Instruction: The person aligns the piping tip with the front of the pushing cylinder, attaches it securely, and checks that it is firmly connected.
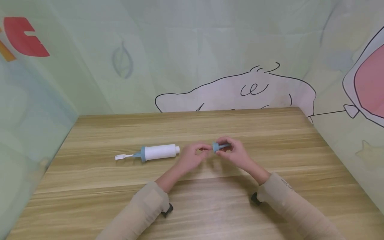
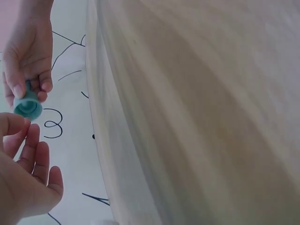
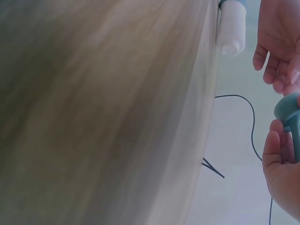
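In the head view, my right hand [image 1: 237, 155] pinches a blue round cap-like piece [image 1: 215, 147] with a thin stem. Its hollow, ringed face is visible in the left wrist view, turned toward my left hand [image 2: 28, 183]. The left fingers are loosely bent, their tips close to the rim of the blue piece. I cannot tell whether they touch it. To the left lies a white cylinder [image 1: 160, 152] with a blue collar [image 1: 143, 154] and a narrower white end beside the left hand. A thin white handle [image 1: 121, 156] sticks out beyond the collar.
Both hands are above a wood-grain table [image 1: 210, 210]. A pale printed cloth [image 1: 192, 50] with line drawings hangs behind and along the table's sides. Dark straps [image 1: 166, 210] sit under the beige sleeves [image 1: 144, 206].
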A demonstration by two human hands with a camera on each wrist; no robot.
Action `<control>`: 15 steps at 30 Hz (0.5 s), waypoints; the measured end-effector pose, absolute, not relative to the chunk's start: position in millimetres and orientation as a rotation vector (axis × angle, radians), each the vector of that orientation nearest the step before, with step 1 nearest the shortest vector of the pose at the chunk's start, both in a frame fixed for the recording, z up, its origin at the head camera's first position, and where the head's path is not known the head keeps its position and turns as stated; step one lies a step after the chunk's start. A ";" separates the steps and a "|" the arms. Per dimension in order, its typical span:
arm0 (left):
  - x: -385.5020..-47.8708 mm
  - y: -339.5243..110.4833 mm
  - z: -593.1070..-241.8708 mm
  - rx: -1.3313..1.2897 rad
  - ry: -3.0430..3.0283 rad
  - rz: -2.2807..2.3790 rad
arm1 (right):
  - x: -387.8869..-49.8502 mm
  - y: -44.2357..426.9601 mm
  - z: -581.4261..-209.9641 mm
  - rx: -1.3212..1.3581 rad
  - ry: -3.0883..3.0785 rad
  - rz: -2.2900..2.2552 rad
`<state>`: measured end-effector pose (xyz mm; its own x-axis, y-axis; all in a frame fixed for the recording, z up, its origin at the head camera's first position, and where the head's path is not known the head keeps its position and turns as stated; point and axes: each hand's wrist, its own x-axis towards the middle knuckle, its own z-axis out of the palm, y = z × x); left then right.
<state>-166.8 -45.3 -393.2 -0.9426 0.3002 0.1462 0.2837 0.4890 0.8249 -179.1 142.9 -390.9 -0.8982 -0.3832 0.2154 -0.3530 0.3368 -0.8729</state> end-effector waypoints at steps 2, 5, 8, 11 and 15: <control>-168.0 -50.2 -391.7 0.513 2.723 1.453 | -178.6 143.4 -390.3 -0.692 2.544 -1.653; -170.3 -57.6 -390.9 0.494 2.761 1.405 | -178.6 144.4 -391.1 -0.678 2.534 -1.663; -172.8 -65.1 -391.1 0.466 2.788 1.358 | -179.1 145.1 -392.2 -0.663 2.521 -1.669; -175.7 -73.1 -391.4 0.452 2.817 1.298 | -179.4 145.4 -392.8 -0.649 2.522 -1.668; -179.3 -83.9 -390.4 0.482 2.850 1.213 | -179.7 146.3 -392.5 -0.632 2.526 -1.664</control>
